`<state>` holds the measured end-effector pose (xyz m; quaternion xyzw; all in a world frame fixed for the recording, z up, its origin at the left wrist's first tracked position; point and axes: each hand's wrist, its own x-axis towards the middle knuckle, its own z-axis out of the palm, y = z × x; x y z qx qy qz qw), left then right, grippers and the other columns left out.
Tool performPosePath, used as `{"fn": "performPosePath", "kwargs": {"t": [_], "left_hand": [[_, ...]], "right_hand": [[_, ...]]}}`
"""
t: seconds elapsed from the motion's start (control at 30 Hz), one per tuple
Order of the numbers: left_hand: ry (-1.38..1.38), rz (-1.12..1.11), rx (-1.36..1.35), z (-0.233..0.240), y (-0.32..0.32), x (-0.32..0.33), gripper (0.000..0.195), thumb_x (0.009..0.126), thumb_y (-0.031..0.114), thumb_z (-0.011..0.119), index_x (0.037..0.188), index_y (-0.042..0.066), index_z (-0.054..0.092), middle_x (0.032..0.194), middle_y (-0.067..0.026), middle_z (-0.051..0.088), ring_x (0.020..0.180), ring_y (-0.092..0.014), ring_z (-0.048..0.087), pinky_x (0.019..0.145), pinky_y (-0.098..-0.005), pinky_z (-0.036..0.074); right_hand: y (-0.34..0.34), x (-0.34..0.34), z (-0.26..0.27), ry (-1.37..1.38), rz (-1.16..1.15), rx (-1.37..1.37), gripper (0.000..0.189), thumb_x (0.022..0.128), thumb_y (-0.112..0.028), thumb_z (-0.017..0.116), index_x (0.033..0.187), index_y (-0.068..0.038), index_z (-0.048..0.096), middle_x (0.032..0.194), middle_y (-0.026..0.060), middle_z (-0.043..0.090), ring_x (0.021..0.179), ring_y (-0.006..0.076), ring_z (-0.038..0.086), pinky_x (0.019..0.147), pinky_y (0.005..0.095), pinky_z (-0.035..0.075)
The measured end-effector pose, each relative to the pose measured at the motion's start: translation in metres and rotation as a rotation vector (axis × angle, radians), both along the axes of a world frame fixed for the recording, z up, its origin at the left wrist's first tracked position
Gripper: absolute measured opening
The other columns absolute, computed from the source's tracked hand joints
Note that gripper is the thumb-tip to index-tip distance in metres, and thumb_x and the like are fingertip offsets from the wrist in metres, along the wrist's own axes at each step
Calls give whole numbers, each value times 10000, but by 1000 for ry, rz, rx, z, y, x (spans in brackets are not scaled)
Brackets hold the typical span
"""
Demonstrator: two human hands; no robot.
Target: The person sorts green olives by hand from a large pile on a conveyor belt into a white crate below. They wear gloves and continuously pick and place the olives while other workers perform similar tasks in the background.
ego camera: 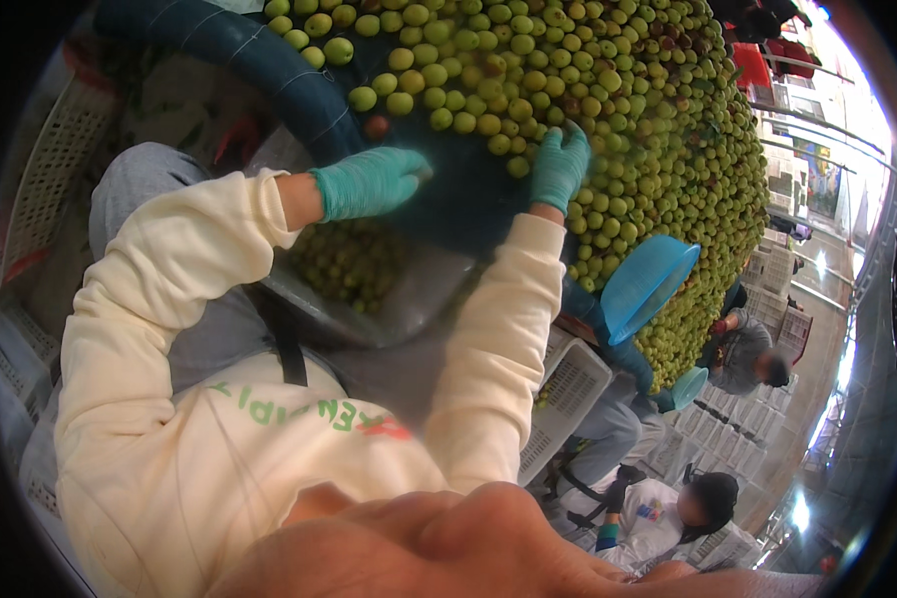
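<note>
My left hand [374,183], in a teal knit glove, hangs over the bare dark sheet at the near edge of a big heap of small green fruit [628,149]. Its fingers point to the right; whether they hold anything cannot be told. My right hand [563,164], gloved alike, rests at the edge of the heap with its fingertips among the fruit; its grip is unclear. A reddish fruit [376,127] lies just above my left hand. Below the hands, at my lap, a plastic-lined container [418,299] holds many small green fruit [351,261].
A padded dark blue rim [269,63] borders the heap. A blue plastic basin [646,288] leans on the fruit at right, and a smaller basin [689,387] lies beyond. Plastic crates [568,400] stand nearby. Two co-workers [650,516] [747,351] sit along the right side.
</note>
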<state>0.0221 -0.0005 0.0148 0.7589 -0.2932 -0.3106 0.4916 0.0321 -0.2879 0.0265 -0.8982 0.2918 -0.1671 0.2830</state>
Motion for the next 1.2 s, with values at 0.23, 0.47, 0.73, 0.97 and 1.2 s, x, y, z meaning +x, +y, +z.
{"fn": "performPosePath", "kwargs": {"t": [0.23, 0.47, 0.73, 0.97, 1.2], "left_hand": [[33, 44, -16, -2, 4, -1, 244, 922, 85, 540, 1145, 14, 608, 1064, -151, 667, 1002, -260, 640, 879, -338, 503], [78, 45, -17, -4, 6, 1, 235, 918, 68, 545, 1137, 11, 610, 1052, -149, 672, 995, -252, 645, 878, -331, 506], [26, 26, 7, -5, 6, -2, 231, 924, 95, 546, 1133, 21, 613, 1046, -142, 674, 984, -256, 646, 876, -332, 505], [23, 18, -24, -4, 12, -7, 253, 895, 143, 507, 1083, 24, 627, 1006, -192, 669, 954, -362, 633, 850, -421, 496], [-197, -121, -23, -40, 8, -6, 233, 937, 150, 487, 1084, 36, 627, 1011, -162, 671, 927, -316, 643, 840, -379, 502]], "right_hand": [[-24, 14, 0, 333, -476, -241, 686, 874, -410, 555, 1400, -10, 372, 1498, 247, 216, 1340, 429, 280, 1067, 490, 359], [-5, -20, -26, 285, -104, -335, 558, 904, -346, 553, 1383, -85, 433, 1525, 197, 254, 1336, 426, 335, 1103, 441, 340], [37, -62, -34, 27, 225, -403, 158, 902, -119, 560, 994, -88, 684, 1178, 131, 627, 1010, 353, 566, 880, 416, 486], [86, -44, 36, -341, 72, 579, 154, 902, -58, 573, 1040, -29, 635, 1020, 124, 651, 834, 241, 648, 763, 331, 536], [257, -20, 82, -367, 788, 1293, 329, 828, 81, 568, 1146, -2, 586, 1131, 106, 620, 1011, 215, 622, 903, 323, 506]]}}
